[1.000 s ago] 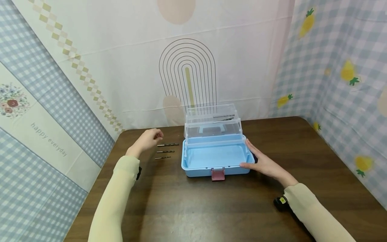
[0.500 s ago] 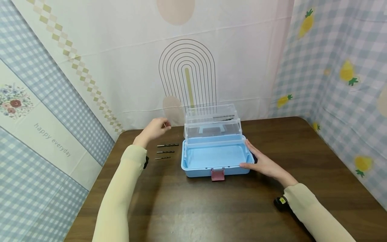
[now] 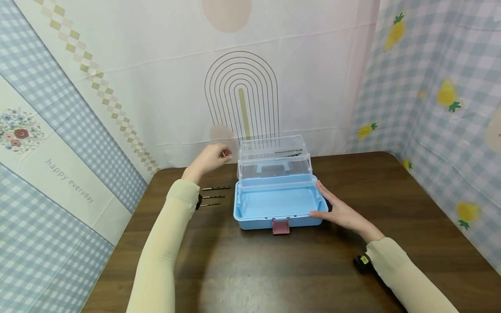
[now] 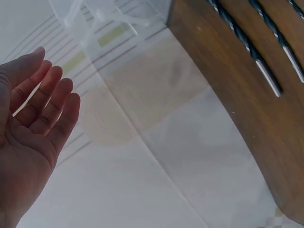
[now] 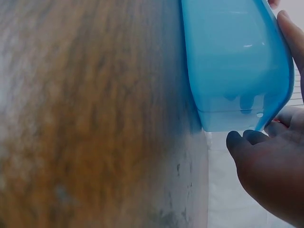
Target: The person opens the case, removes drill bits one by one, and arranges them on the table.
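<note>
A light-blue toolbox (image 3: pixel 254 224) with a pink latch (image 3: pixel 280 227) stands with its lid raised and its lower compartment bare. Two drill bits (image 3: pixel 289 154) show in its clear upper part (image 3: pixel 250 167). My right hand (image 3: pixel 343 214) holds the box's right end, thumb on the front rim and fingers spread toward the back corner; the right wrist view shows them against the blue wall (image 5: pixel 237 57). Left of the box, my left hand (image 3: pixel 211 157) hovers with loosely bent fingers, holding nothing in the left wrist view. Three drill bits (image 3: pixel 216 188) lie below it on the table.
The dark wooden table (image 3: pixel 250 269) ends at a patterned cloth backdrop (image 3: pixel 313 87) close behind the toolbox. A checked cloth (image 3: pixel 446 143) hangs along the right side, another on the left.
My left hand has moved right and farther back, past the loose drill bits toward the toolbox's raised part. The right hand and the toolbox have stayed in place.
</note>
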A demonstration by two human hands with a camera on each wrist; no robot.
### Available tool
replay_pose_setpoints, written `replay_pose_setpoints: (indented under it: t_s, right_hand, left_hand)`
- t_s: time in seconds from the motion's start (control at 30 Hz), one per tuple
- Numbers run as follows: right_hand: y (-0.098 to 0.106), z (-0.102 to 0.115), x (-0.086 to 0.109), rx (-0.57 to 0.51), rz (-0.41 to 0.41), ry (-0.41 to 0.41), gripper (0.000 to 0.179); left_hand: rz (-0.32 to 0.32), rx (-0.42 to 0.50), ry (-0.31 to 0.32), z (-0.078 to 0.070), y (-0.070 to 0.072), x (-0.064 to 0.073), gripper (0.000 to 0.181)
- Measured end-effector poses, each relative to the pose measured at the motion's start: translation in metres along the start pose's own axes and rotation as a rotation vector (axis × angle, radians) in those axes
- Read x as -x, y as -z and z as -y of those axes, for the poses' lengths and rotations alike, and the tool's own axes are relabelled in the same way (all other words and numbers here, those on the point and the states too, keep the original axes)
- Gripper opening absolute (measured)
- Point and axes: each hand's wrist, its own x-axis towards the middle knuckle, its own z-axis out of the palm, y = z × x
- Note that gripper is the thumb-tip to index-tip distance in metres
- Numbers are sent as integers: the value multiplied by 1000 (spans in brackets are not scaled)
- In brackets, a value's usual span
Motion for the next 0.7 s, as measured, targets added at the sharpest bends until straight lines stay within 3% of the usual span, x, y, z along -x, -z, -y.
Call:
replay_pose_setpoints:
  t_s: [0.37, 0.7]
  right_hand:
    - [0, 0, -1, 8, -2, -1, 106]
    - [1, 3, 0, 14, -3, -9, 106]
  left_hand:
    - [18, 36, -58, -23, -2, -22, 31]
    - [43, 37, -57, -42, -2, -38, 35]
